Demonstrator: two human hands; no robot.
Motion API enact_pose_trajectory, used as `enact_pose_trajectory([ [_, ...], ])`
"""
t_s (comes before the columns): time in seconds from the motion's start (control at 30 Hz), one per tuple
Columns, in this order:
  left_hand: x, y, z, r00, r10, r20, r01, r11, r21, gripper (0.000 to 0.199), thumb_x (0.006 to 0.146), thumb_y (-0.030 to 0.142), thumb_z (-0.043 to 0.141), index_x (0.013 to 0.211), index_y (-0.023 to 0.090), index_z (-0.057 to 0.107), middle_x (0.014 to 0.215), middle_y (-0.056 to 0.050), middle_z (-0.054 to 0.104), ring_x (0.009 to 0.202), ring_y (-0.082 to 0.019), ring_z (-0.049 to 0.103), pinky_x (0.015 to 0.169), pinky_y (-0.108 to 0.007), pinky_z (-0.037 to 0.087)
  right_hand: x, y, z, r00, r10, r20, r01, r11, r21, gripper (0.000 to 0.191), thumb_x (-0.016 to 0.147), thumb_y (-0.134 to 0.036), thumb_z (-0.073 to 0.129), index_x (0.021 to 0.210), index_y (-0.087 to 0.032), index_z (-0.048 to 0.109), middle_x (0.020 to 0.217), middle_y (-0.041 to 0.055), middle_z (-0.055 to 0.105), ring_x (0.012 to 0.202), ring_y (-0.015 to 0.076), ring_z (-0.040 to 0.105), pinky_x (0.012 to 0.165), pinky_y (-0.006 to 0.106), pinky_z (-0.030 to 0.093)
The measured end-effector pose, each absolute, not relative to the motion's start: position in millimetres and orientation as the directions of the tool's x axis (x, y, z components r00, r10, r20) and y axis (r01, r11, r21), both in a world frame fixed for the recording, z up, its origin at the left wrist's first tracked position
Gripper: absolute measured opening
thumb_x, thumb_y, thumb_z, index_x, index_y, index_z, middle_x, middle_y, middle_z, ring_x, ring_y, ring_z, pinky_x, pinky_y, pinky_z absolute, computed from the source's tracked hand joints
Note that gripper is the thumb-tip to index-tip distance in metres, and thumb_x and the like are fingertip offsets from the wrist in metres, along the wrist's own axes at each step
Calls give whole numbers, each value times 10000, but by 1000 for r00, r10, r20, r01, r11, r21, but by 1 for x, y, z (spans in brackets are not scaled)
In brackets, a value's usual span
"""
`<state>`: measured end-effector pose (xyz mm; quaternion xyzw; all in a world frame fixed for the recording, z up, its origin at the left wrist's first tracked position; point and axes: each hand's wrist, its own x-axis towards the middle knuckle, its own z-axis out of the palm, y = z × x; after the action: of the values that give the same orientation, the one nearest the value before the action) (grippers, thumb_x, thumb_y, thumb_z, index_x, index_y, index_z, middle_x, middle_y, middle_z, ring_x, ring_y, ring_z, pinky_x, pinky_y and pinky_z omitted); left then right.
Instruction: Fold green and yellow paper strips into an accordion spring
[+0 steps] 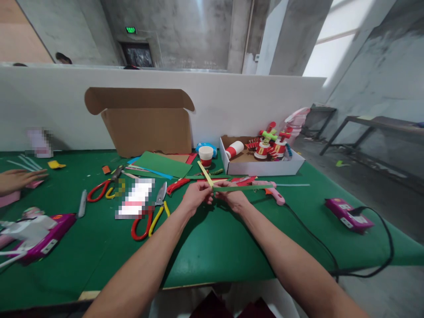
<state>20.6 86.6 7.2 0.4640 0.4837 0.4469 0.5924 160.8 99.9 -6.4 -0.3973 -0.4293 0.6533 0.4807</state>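
Over the green table, my left hand [197, 197] pinches the end of a yellow paper strip [205, 173], which slants up and away to the left. A green paper strip [247, 188] meets it at the fingertips and stretches out to the right. My right hand [233, 195] is closed on the green strip close to that joint. Fingers cover the exact spot where the strips touch. Just beyond my hands lie red paper strips [243, 179] and a paper cup [206, 156]. To the right rests a pink glue gun [277, 194] with a clear glue stick [293, 185].
Scissors [159, 207], another pair of scissors [114, 179] and coloured paper sheets [165, 164] lie leftward. A white box [265, 168] with cup figures stands behind, near an upright cardboard box [149, 128]. Power strips [347, 215] sit at both sides. Another person's hand [21, 180] reaches in.
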Motion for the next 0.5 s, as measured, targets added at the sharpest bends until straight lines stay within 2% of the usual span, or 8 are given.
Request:
enact_pose_trajectory([
  [0.17,22,88,7,158,971,-177,-107,195,975,141,776,174,694,695,103,604,591,-1,602,449,-63,553,477,-198,490,162,105,-10,-154,988,-35,-152,-58,-987,247,583,-348,810,686,-172,670,585,1,650,521,111,551,569,254,486],
  [0.27,23,87,8,164,965,-204,-96,221,970,115,812,170,651,730,106,604,604,-2,599,448,-64,554,475,-199,492,165,109,-12,-75,995,66,16,67,-998,195,636,-346,744,695,-177,667,627,7,667,561,134,570,590,275,484],
  [0.4,23,84,11,150,959,-241,-65,252,965,162,834,253,638,750,124,585,598,12,576,448,-75,557,441,-196,480,169,111,-10,-61,983,175,291,185,-939,132,691,-311,660,673,-181,641,607,-7,644,576,136,562,612,271,463],
  [0.5,24,83,12,141,953,-268,-62,279,958,224,839,348,624,768,140,576,595,14,574,444,-86,559,413,-194,457,170,109,-8,-97,972,216,364,237,-901,143,723,-316,629,696,-177,639,632,-3,647,595,135,562,621,265,452],
])
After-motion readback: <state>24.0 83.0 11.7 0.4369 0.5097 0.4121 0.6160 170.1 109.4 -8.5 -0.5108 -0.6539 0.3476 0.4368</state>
